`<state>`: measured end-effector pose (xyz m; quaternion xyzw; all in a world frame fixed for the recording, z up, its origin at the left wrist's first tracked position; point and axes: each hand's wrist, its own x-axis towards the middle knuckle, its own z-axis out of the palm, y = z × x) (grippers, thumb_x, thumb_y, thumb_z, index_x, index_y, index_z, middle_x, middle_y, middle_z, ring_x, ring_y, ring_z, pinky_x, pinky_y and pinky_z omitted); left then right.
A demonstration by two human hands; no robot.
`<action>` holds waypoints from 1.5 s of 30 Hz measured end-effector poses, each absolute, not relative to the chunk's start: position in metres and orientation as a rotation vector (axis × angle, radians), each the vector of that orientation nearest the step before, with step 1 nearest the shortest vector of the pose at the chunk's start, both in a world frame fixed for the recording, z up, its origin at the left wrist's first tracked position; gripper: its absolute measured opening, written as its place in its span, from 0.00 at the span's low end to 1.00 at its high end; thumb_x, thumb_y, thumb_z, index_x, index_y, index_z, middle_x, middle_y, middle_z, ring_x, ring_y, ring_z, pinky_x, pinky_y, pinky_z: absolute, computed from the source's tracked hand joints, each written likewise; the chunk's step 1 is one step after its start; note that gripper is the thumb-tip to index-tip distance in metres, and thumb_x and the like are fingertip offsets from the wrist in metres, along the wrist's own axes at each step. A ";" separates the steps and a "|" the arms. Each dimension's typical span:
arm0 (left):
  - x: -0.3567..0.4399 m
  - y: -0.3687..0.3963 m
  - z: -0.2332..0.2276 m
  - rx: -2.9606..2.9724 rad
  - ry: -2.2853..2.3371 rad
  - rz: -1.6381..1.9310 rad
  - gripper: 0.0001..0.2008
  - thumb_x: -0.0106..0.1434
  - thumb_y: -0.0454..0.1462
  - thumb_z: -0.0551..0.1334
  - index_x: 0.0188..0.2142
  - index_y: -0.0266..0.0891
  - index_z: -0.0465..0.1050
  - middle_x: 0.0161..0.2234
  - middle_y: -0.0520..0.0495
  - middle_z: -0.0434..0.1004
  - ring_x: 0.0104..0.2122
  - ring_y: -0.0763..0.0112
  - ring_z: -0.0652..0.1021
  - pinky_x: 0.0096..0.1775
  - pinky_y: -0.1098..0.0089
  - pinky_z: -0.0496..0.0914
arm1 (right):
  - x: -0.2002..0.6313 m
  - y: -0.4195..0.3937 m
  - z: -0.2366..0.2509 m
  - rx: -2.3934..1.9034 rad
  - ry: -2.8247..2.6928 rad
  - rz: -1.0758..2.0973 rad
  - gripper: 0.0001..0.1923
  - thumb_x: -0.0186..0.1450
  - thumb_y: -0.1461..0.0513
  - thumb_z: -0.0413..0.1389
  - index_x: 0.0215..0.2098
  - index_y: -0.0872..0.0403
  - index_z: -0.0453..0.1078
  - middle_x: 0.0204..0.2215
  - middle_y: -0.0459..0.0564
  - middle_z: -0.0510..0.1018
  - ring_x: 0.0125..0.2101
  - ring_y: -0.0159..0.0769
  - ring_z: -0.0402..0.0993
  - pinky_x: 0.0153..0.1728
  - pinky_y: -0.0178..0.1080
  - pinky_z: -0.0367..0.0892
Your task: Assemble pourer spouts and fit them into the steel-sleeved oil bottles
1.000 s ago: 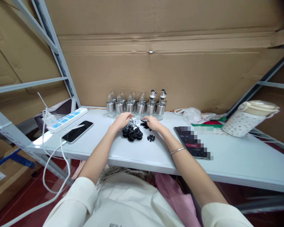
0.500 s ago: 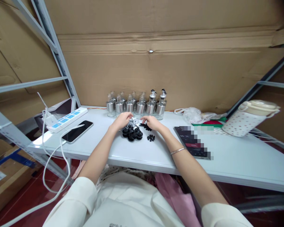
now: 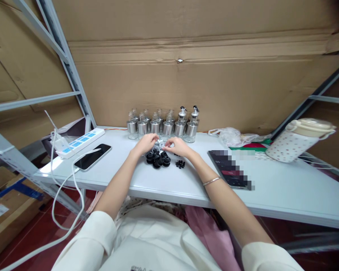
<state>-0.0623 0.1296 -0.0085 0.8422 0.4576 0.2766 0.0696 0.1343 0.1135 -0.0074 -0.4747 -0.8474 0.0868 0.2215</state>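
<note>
My left hand (image 3: 146, 143) and my right hand (image 3: 177, 146) meet over a small shiny metal spout part (image 3: 159, 143), fingers pinched around it above a pile of black round caps (image 3: 157, 159). A few small black plugs (image 3: 180, 164) lie just right of the pile, under my right wrist. Behind my hands stands a row of small glass bottles with steel bases (image 3: 161, 127); the two at the right end carry pourer tops (image 3: 188, 113). How much of the part each hand grips is hidden by the fingers.
On the white table (image 3: 285, 190), a black phone (image 3: 92, 156) and a white power strip (image 3: 80, 142) with cables lie at the left. A dark device (image 3: 228, 168), a crumpled plastic bag (image 3: 231, 137) and a spotted jug (image 3: 299, 140) are at the right. Cardboard sheets stand behind.
My right hand has slid left from the black pieces toward my left hand, and now both hands pinch the small metal part together.
</note>
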 end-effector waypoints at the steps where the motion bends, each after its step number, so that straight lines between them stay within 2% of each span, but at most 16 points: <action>1: -0.062 0.130 -0.009 2.536 1.376 0.833 0.14 0.61 0.29 0.51 0.41 0.35 0.73 0.39 0.44 0.78 0.41 0.66 0.77 0.46 0.68 0.70 | 0.134 0.115 -0.009 -1.313 -2.342 0.234 0.12 0.59 0.56 0.60 0.33 0.58 0.76 0.31 0.51 0.80 0.34 0.36 0.73 0.36 0.33 0.62; 5: -0.062 0.130 -0.009 2.535 1.362 0.849 0.14 0.61 0.29 0.51 0.41 0.35 0.73 0.39 0.44 0.78 0.41 0.66 0.77 0.46 0.68 0.70 | 0.135 0.119 -0.015 -1.311 -2.349 0.240 0.12 0.58 0.56 0.60 0.32 0.58 0.76 0.31 0.52 0.81 0.33 0.37 0.73 0.34 0.34 0.63; 9: -0.062 0.129 -0.009 2.530 1.361 0.851 0.13 0.61 0.29 0.52 0.41 0.35 0.73 0.39 0.44 0.79 0.41 0.65 0.77 0.46 0.68 0.70 | 0.135 0.121 -0.019 -1.287 -2.339 0.185 0.08 0.59 0.59 0.59 0.29 0.56 0.76 0.30 0.51 0.80 0.34 0.38 0.72 0.37 0.36 0.63; 15: -0.061 0.128 -0.007 2.530 1.360 0.851 0.13 0.61 0.28 0.52 0.40 0.36 0.73 0.39 0.45 0.79 0.41 0.66 0.77 0.46 0.68 0.70 | 0.136 0.126 -0.026 -1.253 -2.322 0.130 0.12 0.59 0.57 0.60 0.36 0.58 0.76 0.35 0.54 0.78 0.39 0.41 0.71 0.41 0.39 0.64; 20: -0.061 0.128 -0.008 2.529 1.343 0.861 0.13 0.61 0.29 0.52 0.39 0.35 0.74 0.39 0.44 0.79 0.41 0.65 0.77 0.45 0.67 0.70 | 0.135 0.125 -0.024 -1.196 -2.339 0.123 0.06 0.60 0.62 0.58 0.30 0.57 0.75 0.34 0.54 0.79 0.39 0.41 0.71 0.43 0.40 0.63; 25: -0.060 0.127 -0.007 2.538 1.350 0.857 0.13 0.60 0.28 0.52 0.39 0.36 0.74 0.39 0.44 0.79 0.41 0.65 0.77 0.46 0.67 0.70 | 0.134 0.119 -0.016 -1.229 -2.230 0.375 0.04 0.57 0.65 0.56 0.26 0.56 0.73 0.29 0.50 0.80 0.32 0.35 0.72 0.38 0.36 0.64; 35: -0.054 0.117 0.001 2.534 1.226 0.911 0.07 0.60 0.35 0.58 0.37 0.37 0.73 0.38 0.45 0.79 0.39 0.65 0.77 0.45 0.67 0.69 | 0.139 0.125 -0.010 -1.148 -1.653 0.728 0.14 0.54 0.52 0.58 0.24 0.55 0.68 0.21 0.46 0.75 0.23 0.32 0.66 0.29 0.36 0.61; 38: -0.053 0.118 0.000 2.511 1.228 0.941 0.08 0.60 0.39 0.60 0.35 0.36 0.73 0.36 0.45 0.79 0.38 0.64 0.77 0.43 0.66 0.69 | 0.137 0.123 -0.006 -1.051 -1.530 0.835 0.16 0.49 0.51 0.62 0.23 0.54 0.67 0.23 0.46 0.76 0.26 0.32 0.68 0.32 0.37 0.63; 45: -0.051 0.117 0.003 2.293 1.172 1.141 0.08 0.61 0.38 0.59 0.36 0.37 0.72 0.35 0.46 0.79 0.37 0.67 0.77 0.42 0.68 0.69 | 0.138 0.116 0.002 -0.931 -1.454 1.041 0.15 0.44 0.53 0.66 0.22 0.55 0.73 0.40 0.53 0.79 0.40 0.40 0.73 0.46 0.43 0.65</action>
